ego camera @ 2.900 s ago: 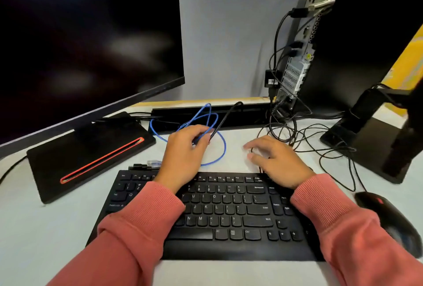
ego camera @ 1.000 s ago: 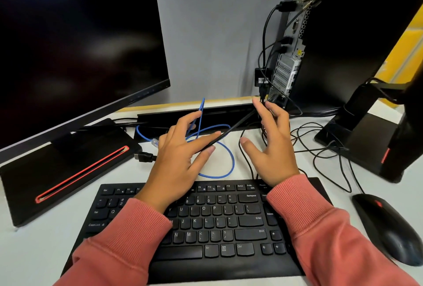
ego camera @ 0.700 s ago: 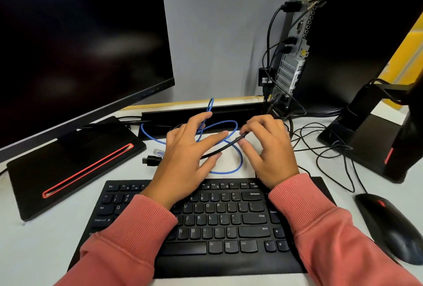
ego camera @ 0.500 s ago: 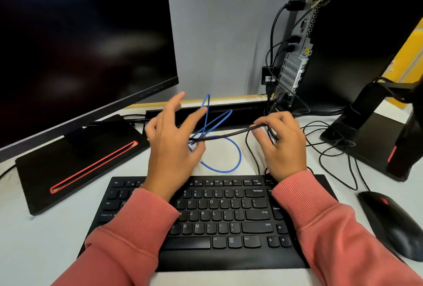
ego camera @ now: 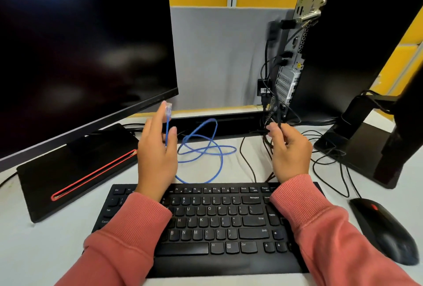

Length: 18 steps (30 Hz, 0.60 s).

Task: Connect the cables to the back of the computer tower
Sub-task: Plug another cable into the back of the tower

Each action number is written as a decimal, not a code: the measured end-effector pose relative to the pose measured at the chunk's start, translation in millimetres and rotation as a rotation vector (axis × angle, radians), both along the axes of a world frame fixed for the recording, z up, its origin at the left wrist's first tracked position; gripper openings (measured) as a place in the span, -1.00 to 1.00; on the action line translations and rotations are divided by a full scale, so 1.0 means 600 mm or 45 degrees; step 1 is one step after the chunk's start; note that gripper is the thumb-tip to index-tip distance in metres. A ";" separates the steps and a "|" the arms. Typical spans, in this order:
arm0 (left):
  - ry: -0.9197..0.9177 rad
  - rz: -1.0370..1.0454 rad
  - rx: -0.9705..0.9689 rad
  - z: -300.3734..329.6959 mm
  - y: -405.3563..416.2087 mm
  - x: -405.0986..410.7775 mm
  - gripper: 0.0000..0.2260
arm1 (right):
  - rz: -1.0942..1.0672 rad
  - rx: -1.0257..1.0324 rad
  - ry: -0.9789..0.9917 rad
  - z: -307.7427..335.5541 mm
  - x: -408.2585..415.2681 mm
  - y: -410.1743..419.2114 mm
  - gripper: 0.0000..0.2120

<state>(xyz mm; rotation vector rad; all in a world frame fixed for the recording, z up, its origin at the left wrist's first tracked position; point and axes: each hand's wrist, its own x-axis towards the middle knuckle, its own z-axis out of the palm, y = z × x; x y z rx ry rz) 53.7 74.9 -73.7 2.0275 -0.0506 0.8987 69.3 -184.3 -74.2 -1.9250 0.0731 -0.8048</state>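
Two hands [ego camera: 158, 155] hold cables; keyboard [ego camera: 206, 221] reads "Backspace".

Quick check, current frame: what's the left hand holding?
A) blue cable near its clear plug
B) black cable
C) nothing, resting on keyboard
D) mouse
A: the left hand pinches the blue cable just below its clear plug, raised above the desk, while the black cable is in the right hand.

Tower [ego camera: 357, 52] ports blurred; monitor [ego camera: 80, 45] cropped left and top
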 end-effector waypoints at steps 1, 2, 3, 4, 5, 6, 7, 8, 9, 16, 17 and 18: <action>0.028 0.007 0.030 0.000 -0.002 0.000 -0.47 | -0.007 0.012 0.018 0.002 0.000 0.000 -0.76; 0.063 0.010 0.054 -0.001 -0.004 0.000 -0.43 | -0.015 0.019 0.031 0.004 0.000 0.001 -0.74; 0.101 0.002 0.067 -0.002 -0.006 0.000 -0.39 | -0.020 0.024 0.040 0.006 -0.002 0.001 -0.73; 0.125 -0.012 0.068 -0.003 -0.007 0.000 -0.35 | -0.019 0.032 0.049 0.007 -0.004 0.002 -0.73; 0.130 -0.023 0.064 -0.005 -0.006 0.000 -0.33 | -0.011 0.043 0.062 0.007 -0.005 0.002 -0.73; 0.113 -0.022 0.064 -0.008 -0.004 0.001 -0.32 | -0.004 0.046 0.078 0.007 -0.005 0.001 -0.74; 0.087 -0.010 0.076 -0.009 -0.002 0.002 -0.34 | 0.003 0.039 0.093 0.007 -0.004 0.002 -0.73; 0.064 0.002 0.086 -0.009 -0.001 0.003 -0.37 | 0.012 0.034 0.102 0.006 -0.003 0.002 -0.72; 0.052 -0.002 0.084 -0.007 -0.002 0.003 -0.42 | 0.026 0.033 0.102 0.006 0.000 0.004 -0.71; 0.030 -0.185 0.227 0.002 -0.021 -0.009 -0.55 | 0.109 -0.117 0.139 -0.005 0.012 0.009 -0.63; -0.002 -0.182 0.266 0.006 -0.024 -0.013 -0.55 | 0.116 -0.136 0.134 -0.005 0.010 0.007 -0.62; -0.057 -0.168 0.316 0.012 -0.029 -0.016 -0.56 | 0.124 -0.151 0.130 -0.005 0.009 0.007 -0.61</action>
